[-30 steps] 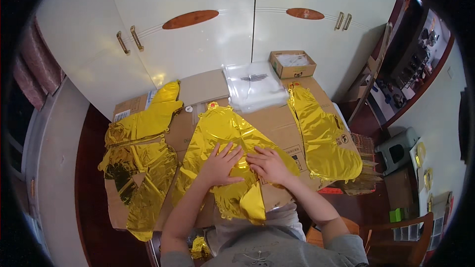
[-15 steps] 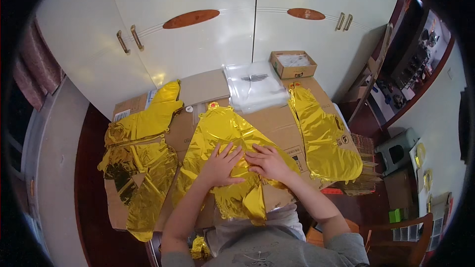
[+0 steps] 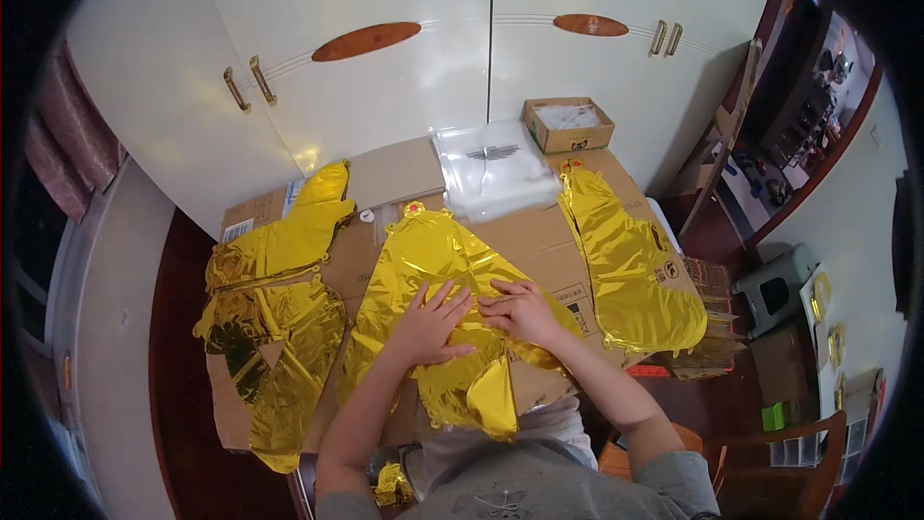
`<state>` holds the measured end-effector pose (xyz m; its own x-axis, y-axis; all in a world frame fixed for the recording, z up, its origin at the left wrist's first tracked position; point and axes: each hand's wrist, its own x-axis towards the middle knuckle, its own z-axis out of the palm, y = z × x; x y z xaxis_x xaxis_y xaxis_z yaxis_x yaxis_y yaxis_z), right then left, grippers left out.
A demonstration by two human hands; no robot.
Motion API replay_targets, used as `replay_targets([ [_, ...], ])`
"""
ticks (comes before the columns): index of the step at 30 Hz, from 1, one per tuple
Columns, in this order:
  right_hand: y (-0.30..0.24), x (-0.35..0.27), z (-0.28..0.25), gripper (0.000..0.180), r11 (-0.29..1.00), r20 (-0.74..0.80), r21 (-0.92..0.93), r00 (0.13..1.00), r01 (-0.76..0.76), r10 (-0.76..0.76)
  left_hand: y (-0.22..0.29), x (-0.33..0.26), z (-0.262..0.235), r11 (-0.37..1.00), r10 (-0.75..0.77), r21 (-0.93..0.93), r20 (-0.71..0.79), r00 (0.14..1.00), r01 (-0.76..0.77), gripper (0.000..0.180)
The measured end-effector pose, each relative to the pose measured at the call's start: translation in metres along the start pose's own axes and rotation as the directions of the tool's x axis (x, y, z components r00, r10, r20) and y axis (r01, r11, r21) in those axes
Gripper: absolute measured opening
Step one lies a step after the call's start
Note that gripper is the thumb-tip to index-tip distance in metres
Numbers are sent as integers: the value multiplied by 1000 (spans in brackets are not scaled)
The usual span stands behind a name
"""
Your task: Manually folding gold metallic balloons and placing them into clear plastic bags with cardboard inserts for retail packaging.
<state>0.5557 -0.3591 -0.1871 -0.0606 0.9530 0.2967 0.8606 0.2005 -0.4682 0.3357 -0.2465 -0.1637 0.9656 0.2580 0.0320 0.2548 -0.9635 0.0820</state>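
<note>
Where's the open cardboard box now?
Head view, upper right of centre: the box sits by the far right corner of the clear plastic sheets, in front of the white cabinet.

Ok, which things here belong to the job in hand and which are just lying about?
Belongs to the job:
middle gold foil, under the left hand and right hand
likely the left gold foils and right gold foil
possibly the clear plastic stack and open box

Apparently just lying about:
grey stool
wooden chair
curtain
</note>
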Motion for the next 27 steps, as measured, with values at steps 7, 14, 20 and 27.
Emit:
replay_targets([
  [7, -4, 2, -8, 31, 992, 87, -119, 996, 38, -27, 3, 2, -3, 1000, -19, -2, -11, 1000, 19, 85],
  [14, -2, -2, -4, 28, 981, 45, -184, 997, 67, -60, 10, 26, -22, 1000, -10, -23, -110, 994, 7, 68],
  [20, -3, -2, -7, 28, 981, 58, -158, 993, 110, -102, -3, 29, -1, 1000, -14, -26, -210, 978, 9, 69],
  [27, 1, -1, -6, 28, 978, 91, -172, 990, 121, -107, -7, 32, -3, 998, -57, -24, -168, 984, 54, 90],
])
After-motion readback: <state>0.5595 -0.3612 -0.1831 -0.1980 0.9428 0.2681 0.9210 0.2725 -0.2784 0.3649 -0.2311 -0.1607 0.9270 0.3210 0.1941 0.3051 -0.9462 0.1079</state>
